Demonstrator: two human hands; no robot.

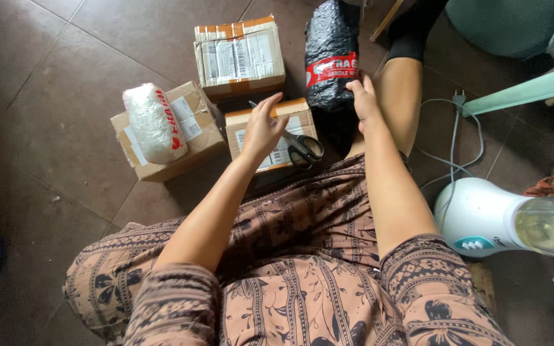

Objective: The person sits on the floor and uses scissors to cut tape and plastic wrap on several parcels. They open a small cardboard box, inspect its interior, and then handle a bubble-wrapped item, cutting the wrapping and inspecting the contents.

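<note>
Head view, looking down at a seated person in a patterned brown garment. Centre of frame: the left hand (pixel 263 128), fingers spread open, hovers over a small cardboard box (pixel 270 138) and grips nothing; a pair of black-handled scissors (pixel 299 144) lies on the box just right of the hand. Upper centre: the right hand (pixel 365 99) rests against the lower edge of a black wrapped parcel (pixel 331 54) banded with red tape; whether the fingers close on it cannot be told. Upper left: a larger cardboard box (pixel 190 138) carries a white bubble-wrapped packet (pixel 154 123); behind it stands a taped box (pixel 238 56). Right edge: a white blender base (pixel 479 218).
</note>
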